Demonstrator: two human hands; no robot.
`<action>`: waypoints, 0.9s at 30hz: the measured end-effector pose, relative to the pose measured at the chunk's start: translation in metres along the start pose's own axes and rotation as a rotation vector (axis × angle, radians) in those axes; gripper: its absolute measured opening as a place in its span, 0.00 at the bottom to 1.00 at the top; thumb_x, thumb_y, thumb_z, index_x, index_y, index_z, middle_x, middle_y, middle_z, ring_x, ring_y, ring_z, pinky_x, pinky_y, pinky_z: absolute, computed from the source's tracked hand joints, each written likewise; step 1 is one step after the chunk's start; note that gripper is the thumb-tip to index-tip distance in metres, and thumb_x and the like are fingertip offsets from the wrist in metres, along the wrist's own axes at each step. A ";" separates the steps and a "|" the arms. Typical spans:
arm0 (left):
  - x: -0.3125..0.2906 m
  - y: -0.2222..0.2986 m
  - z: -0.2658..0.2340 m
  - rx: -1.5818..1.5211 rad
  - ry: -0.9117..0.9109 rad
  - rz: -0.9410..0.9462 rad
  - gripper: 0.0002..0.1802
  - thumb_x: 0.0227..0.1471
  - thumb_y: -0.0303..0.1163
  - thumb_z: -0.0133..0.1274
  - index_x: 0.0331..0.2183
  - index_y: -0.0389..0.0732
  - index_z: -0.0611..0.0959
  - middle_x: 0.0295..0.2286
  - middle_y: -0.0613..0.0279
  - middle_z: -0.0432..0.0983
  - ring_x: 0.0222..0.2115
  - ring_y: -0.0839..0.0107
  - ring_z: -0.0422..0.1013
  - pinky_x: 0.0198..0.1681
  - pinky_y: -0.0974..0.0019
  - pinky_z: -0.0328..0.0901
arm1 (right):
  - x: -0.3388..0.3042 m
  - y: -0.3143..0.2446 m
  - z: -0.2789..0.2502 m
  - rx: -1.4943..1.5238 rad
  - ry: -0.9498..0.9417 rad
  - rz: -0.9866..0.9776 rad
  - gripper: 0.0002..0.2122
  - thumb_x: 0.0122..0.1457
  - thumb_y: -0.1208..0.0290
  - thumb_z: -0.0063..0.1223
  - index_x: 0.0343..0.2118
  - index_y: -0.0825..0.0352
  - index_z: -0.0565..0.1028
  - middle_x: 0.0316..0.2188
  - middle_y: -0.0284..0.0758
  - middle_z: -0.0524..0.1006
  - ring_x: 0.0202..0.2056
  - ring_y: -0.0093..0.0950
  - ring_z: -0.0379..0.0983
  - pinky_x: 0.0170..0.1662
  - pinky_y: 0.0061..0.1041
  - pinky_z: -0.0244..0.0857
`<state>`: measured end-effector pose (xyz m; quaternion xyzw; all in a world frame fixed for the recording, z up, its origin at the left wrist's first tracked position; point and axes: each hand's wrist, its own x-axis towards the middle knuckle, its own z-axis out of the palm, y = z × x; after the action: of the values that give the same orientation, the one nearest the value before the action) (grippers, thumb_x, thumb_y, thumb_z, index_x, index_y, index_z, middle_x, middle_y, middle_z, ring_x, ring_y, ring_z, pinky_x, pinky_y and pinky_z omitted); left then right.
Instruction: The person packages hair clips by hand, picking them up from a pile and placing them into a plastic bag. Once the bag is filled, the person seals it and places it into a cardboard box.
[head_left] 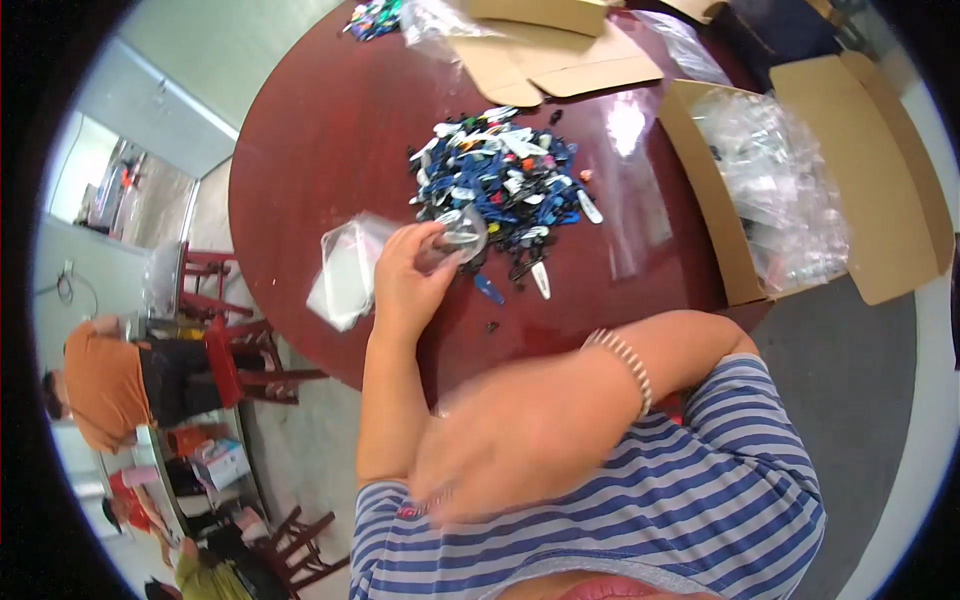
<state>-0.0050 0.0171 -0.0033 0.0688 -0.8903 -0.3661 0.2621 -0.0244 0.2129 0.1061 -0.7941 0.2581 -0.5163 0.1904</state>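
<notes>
On the dark red round table (310,120) lies a heap of snap hair clips (500,180), mostly blue, white and black. At the near-left edge of the heap, my left hand (412,280) grips a clear plastic bag (468,238) between thumb and fingers. Something whitish shows in or through the bag; I cannot tell which. My right hand (520,430) is raised close to me in front of my striped shirt, crossing over toward my left arm. Motion smears its fingers. A loose blue clip (489,289) and a white clip (541,280) lie just below the heap.
Flat clear bags (345,275) lie left of my left hand. An open cardboard box (715,200) full of clear packages stands at the right. Another carton (560,60) and a small colourful pile (375,18) are at the back. People and red chairs (230,350) appear at left.
</notes>
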 end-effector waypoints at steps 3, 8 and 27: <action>-0.001 0.002 0.002 0.008 -0.032 0.035 0.21 0.39 0.22 0.65 0.39 0.40 0.80 0.32 0.63 0.76 0.31 0.71 0.71 0.35 0.69 0.67 | 0.037 -0.016 0.038 0.593 -0.013 -0.203 0.07 0.54 0.75 0.50 0.34 0.72 0.72 0.33 0.43 0.73 0.37 0.41 0.70 0.42 0.35 0.63; -0.003 -0.013 0.005 -0.039 -0.045 -0.006 0.19 0.43 0.21 0.64 0.41 0.39 0.79 0.32 0.68 0.75 0.29 0.81 0.69 0.32 0.77 0.66 | 0.081 -0.009 0.123 0.566 -0.027 -0.251 0.07 0.56 0.75 0.49 0.33 0.74 0.70 0.28 0.48 0.70 0.33 0.46 0.67 0.37 0.36 0.62; -0.006 -0.002 0.008 -0.239 -0.058 -0.117 0.18 0.43 0.18 0.62 0.39 0.39 0.80 0.33 0.68 0.73 0.26 0.83 0.66 0.28 0.80 0.63 | 0.079 0.003 0.107 0.346 0.015 -0.110 0.07 0.55 0.74 0.50 0.35 0.72 0.72 0.32 0.44 0.73 0.36 0.41 0.70 0.41 0.34 0.64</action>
<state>-0.0043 0.0221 -0.0115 0.0782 -0.8419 -0.4861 0.2209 0.0996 0.1661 0.1192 -0.7586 0.1230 -0.5685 0.2934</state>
